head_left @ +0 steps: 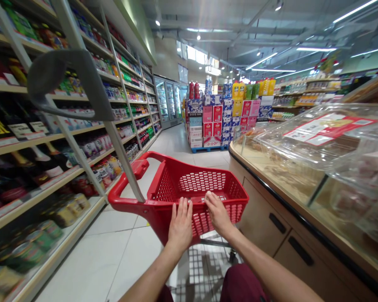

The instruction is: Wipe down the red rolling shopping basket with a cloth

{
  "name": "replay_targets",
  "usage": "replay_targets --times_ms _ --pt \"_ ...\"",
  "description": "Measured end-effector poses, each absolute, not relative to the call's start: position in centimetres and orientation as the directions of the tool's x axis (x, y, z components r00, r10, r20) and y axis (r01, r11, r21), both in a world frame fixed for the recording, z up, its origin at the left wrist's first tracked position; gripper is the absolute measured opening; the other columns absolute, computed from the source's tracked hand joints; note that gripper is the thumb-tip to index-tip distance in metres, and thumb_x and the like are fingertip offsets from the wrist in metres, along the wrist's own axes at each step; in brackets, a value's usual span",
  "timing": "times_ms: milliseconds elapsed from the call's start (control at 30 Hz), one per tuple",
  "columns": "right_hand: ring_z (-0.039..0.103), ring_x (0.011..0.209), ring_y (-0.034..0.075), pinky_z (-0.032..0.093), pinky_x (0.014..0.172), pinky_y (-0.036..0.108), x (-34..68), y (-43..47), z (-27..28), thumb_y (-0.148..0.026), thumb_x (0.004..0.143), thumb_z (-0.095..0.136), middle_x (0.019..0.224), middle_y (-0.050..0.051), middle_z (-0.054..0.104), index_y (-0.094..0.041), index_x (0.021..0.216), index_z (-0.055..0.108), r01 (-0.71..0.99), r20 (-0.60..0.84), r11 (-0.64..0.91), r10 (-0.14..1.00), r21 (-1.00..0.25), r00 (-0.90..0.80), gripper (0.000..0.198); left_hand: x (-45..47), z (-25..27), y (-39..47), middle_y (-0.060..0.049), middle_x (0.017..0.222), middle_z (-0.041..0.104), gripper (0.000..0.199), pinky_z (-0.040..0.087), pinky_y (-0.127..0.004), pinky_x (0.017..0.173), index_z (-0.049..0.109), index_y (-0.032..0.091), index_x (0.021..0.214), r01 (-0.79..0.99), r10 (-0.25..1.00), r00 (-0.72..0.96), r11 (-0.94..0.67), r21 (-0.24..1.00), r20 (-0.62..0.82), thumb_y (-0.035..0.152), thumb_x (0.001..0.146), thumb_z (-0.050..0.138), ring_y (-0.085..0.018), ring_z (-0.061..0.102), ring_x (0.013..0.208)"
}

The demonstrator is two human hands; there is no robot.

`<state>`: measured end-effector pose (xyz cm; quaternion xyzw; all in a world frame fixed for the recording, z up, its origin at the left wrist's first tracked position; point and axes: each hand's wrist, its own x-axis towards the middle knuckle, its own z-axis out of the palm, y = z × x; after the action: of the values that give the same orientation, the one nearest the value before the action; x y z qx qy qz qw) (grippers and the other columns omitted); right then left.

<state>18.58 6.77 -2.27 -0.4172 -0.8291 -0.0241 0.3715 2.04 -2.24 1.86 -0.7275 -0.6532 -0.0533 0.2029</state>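
A red plastic shopping cart [164, 209] with perforated walls stands side-on in front of me; the visible part of its basket holds no goods. My left hand [180, 222] lies on the near rim, its fingers stretched out and side by side. Further right along the same rim, my right hand [219, 214] bends its fingers over the edge. A grey metal pole [124, 155] rises from the left part of the cart, with a dark grey plastic loop [96, 84] near its upper part. The undersides of both hands are hidden.
Tall shelves [91, 163] of bottles and cans run along the left. On the right is a wooden counter [264, 218] carrying clear plastic food boxes [302, 134]. Stacked drink cartons [212, 126] stand on a blue pallet [209, 149] ahead, with glass-door fridges [168, 98] beyond.
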Motion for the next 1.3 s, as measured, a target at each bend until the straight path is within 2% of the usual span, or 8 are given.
replay_targets --times_ms 100,233,300,500,667,867,1133,1300 --pt "0.033 0.123 0.016 0.033 0.101 0.038 19.8 6.7 -2.2 -0.006 0.078 0.035 0.126 0.003 0.048 -0.023 0.114 0.055 0.693 0.633 0.673 0.66 -0.26 -0.404 0.044 1.6 1.7 -2.3 -0.013 0.14 0.027 0.059 0.011 -0.044 0.106 0.028 0.011 0.131 0.969 0.926 0.164 -0.087 -0.229 0.341 0.026 0.075 0.04 -0.026 0.015 0.13" --pt "0.039 0.119 0.025 0.032 0.098 0.048 24.5 8.3 -2.2 -0.001 0.073 0.032 0.12 0.015 0.052 -0.011 0.108 0.059 0.809 0.62 0.486 0.758 -0.33 -0.202 0.045 1.7 1.4 -2.3 -0.014 0.14 0.026 0.062 0.009 -0.045 0.106 0.028 0.01 0.131 0.97 0.925 0.158 -0.079 -0.232 0.345 0.024 0.073 0.043 -0.027 0.015 0.13" --pt "0.039 0.118 0.025 0.032 0.099 0.046 24.3 8.4 -2.2 0.0 0.071 0.033 0.12 0.015 0.052 -0.01 0.107 0.059 0.836 0.605 0.427 0.782 -0.345 -0.15 0.046 1.9 1.4 -2.2 -0.015 0.139 0.026 0.061 0.009 -0.046 0.106 0.029 0.01 0.131 0.971 0.924 0.138 -0.056 -0.231 0.356 0.025 0.073 0.043 -0.028 0.015 0.13" --pt "0.039 0.119 0.017 0.035 0.1 0.034 20.1 7.2 -1.5 -0.006 0.072 0.038 0.129 0.007 0.045 -0.017 0.122 0.047 0.706 0.553 0.613 0.747 -0.355 -0.37 0.051 1.3 1.2 -2.2 -0.014 0.14 0.025 0.062 0.008 -0.044 0.106 0.027 0.011 0.132 0.961 0.927 0.172 -0.083 -0.264 0.334 0.029 0.074 0.043 -0.027 0.014 0.131" --pt "0.043 0.116 0.024 0.034 0.099 0.043 21.4 7.9 -0.8 -0.011 0.071 0.041 0.124 0.014 0.048 -0.009 0.116 0.052 0.797 0.491 0.374 0.864 -0.475 -0.113 0.046 1.2 1.0 -2.2 -0.014 0.141 0.024 0.065 0.007 -0.045 0.106 0.026 0.011 0.132 0.964 0.926 0.156 -0.066 -0.258 0.344 0.029 0.073 0.045 -0.028 0.013 0.131" --pt "0.042 0.117 0.018 0.035 0.099 0.037 18.0 7.0 -1.7 -0.005 0.072 0.036 0.124 0.005 0.051 -0.02 0.111 0.057 0.685 0.577 0.615 0.743 -0.39 -0.339 0.047 1.1 1.3 -2.2 -0.013 0.141 0.022 0.065 0.008 -0.045 0.106 0.027 0.013 0.132 0.969 0.935 0.152 -0.076 -0.236 0.321 0.028 0.072 0.045 -0.027 0.012 0.131" --pt "0.048 0.111 0.025 0.038 0.092 0.049 23.8 9.0 -2.1 -0.004 0.073 0.028 0.114 0.015 0.056 -0.012 0.105 0.06 0.818 0.564 0.325 0.826 -0.475 -0.001 0.046 1.2 1.9 -2.3 -0.011 0.141 0.021 0.065 0.009 -0.044 0.107 0.027 0.014 0.132 0.982 0.959 0.107 -0.06 -0.181 0.262 0.024 0.07 0.045 -0.026 0.011 0.131" --pt "0.042 0.117 0.017 0.036 0.099 0.035 19.2 6.6 -2.1 -0.007 0.074 0.035 0.123 0.005 0.052 -0.02 0.111 0.057 0.717 0.563 0.569 0.771 -0.401 -0.297 0.045 1.7 3.0 -3.0 -0.013 0.141 0.022 0.063 0.011 -0.045 0.106 0.027 0.013 0.132 0.985 0.975 0.073 -0.036 -0.171 0.21 0.028 0.072 0.043 -0.027 0.012 0.131"
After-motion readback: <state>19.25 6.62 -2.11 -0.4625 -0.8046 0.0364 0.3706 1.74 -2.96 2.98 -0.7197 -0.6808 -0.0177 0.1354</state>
